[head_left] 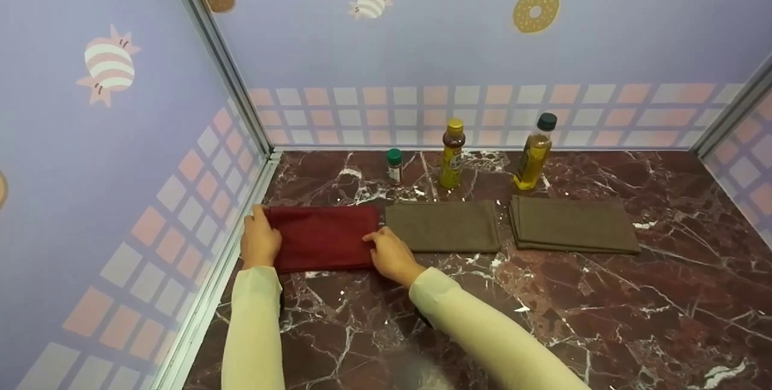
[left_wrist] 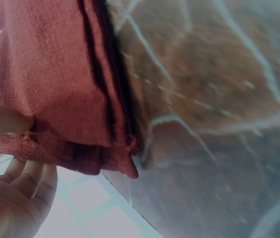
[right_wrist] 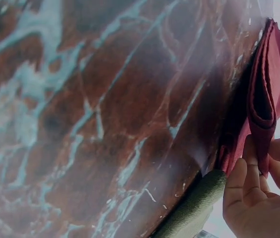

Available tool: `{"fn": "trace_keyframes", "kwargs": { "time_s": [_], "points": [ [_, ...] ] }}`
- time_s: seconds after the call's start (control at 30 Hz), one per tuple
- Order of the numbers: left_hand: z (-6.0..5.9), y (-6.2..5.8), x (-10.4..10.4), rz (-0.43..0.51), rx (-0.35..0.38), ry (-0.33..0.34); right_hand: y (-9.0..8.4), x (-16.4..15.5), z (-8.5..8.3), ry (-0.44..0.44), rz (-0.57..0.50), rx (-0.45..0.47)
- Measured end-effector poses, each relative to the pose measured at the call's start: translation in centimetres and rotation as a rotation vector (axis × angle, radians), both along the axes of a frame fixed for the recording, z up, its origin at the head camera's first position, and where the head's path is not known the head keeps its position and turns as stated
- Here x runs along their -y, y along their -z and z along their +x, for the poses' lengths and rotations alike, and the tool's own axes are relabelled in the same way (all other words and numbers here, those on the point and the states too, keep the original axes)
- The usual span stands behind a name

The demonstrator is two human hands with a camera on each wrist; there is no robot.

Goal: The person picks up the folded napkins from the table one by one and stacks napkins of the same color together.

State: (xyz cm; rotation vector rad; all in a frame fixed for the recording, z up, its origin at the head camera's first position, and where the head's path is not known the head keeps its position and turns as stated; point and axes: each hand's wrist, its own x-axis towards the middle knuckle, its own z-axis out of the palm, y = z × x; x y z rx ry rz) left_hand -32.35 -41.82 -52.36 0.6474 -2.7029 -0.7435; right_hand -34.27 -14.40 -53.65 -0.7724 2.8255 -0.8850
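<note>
Head view: left hand [head_left: 260, 239] and right hand [head_left: 392, 254] each pinch one end of the folded dark-red cloth [head_left: 324, 238], lying flat on the marble counter [head_left: 543, 317] near the left wall [head_left: 120, 197]. Just beside its right edge lies a folded olive cloth [head_left: 443, 226], then a stacked second one [head_left: 573, 224]. Behind stand a green-capped jar [head_left: 394, 166], yellow-capped bottle [head_left: 452, 154] and oil bottle [head_left: 534, 152]. Wrist views show the red cloth's layered, coarse-woven edges.

I am finding the labels on the bottles behind the red cloth [head_left: 322, 236] too small to read; its left edge is hiding under the left hand [head_left: 260, 239]; the wrist views are cutting the cloth off and blurring the marble counter [head_left: 543, 317].
</note>
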Motion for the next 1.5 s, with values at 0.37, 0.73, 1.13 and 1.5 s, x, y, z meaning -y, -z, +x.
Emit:
{"fn": "trace_keyframes", "kwargs": {
  "time_s": [0.37,0.73,1.13,1.5],
  "points": [
    [-1.4,0.8,-0.2,-0.059,0.003,-0.018,0.7,0.3,-0.4,0.017,0.029,-0.018],
    [-1.6,2.2,-0.8,-0.097,-0.019,-0.057,1.1,-0.2,-0.2,-0.009,0.018,0.002],
    [-1.4,2.1,-1.8,-0.149,0.004,-0.207,0.1,-5.0,-0.6,0.095,-0.095,-0.022],
    [-2.9,1.2,-7.2,-0.228,0.079,-0.116,0.3,-12.9,-2.6,0.427,-0.083,-0.142]
  ]
}}
